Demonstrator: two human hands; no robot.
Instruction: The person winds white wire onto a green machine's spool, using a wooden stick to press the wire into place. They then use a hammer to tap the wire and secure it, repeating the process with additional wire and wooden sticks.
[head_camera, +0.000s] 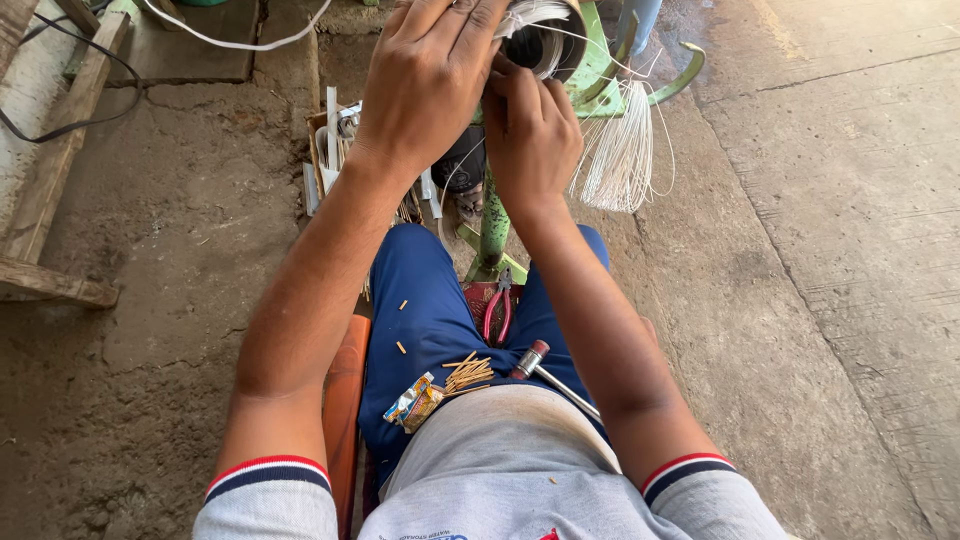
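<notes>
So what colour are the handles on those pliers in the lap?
Red, seen in the head view: pliers.

A pair of red-handled pliers (497, 312) lies between the knees of the blue trousers (425, 320), just beside the foot of the green metal stand (492, 235). Nearer the waist, a small heap of short tan sticks (467, 374) rests on the lap, touching a crumpled foil wrapper (415, 402) on its left; a metal tool with a dark red knob (545, 366) lies just right of the sticks. An orange seat edge (343, 400) shows beside the left thigh. At the left edge of the concrete floor (820, 250), weathered wooden planks (50, 200) lie under a black cable (70, 95); a white cable (240, 40) crosses the top edge.
</notes>
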